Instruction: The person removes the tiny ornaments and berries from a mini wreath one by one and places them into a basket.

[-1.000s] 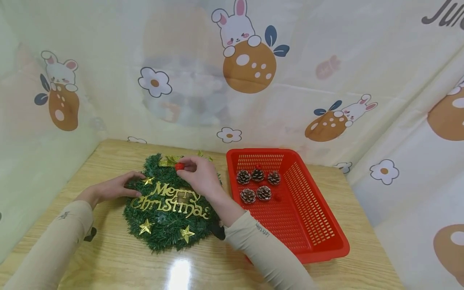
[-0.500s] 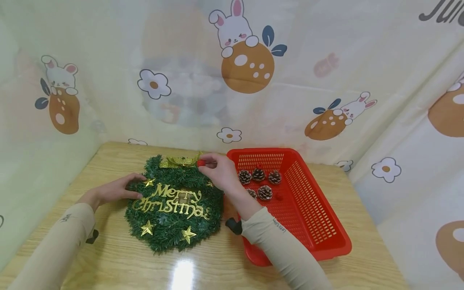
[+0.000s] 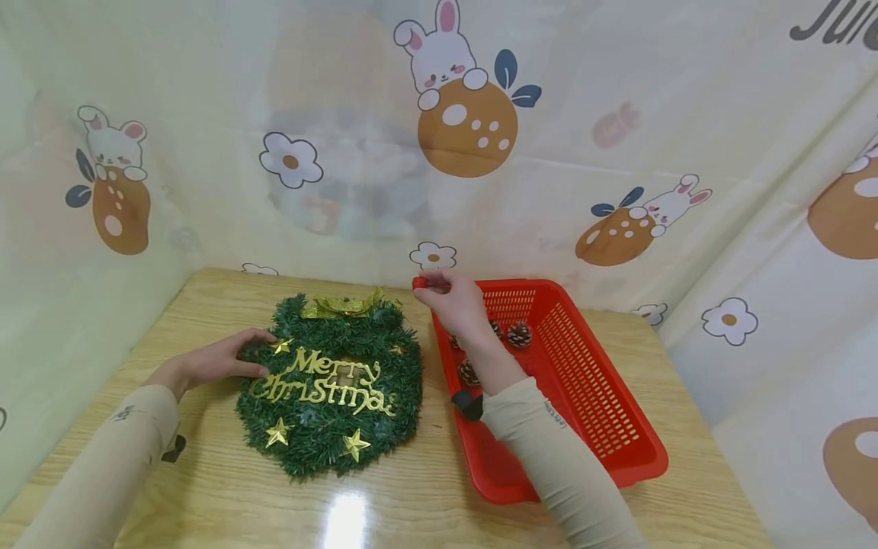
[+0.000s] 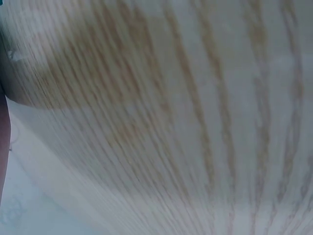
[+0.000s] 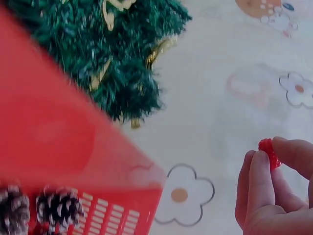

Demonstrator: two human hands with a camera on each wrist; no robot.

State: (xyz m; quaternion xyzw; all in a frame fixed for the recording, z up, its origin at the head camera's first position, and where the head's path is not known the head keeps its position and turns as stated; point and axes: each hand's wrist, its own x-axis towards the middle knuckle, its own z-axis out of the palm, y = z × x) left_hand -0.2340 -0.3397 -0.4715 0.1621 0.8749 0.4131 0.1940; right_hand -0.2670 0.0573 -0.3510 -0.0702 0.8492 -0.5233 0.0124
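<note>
A green wreath (image 3: 329, 442) with gold "Merry Christmas" lettering (image 3: 325, 377), gold stars and a gold ribbon (image 3: 343, 306) lies on the table. My left hand (image 3: 219, 358) rests at its left edge, thumb and fingers apart. Between thumb and fingertips my right hand (image 3: 453, 301) pinches a small bumpy red berry (image 5: 270, 152), held up near the back left corner of the red basket (image 3: 610, 389). The left wrist view shows mostly wood-grain table, with only a sliver of the hand at its left side.
Several pine cones (image 3: 519, 334) sit in the back of the basket, partly hidden by my right forearm. The basket stands right of the wreath on the wooden table (image 3: 405, 503). A curtain (image 3: 370, 191) printed with rabbits and flowers hangs behind.
My right hand has moved right, from above the wreath's top to beside the basket's back left corner, still pinching the berry. My left hand has stayed at the wreath.
</note>
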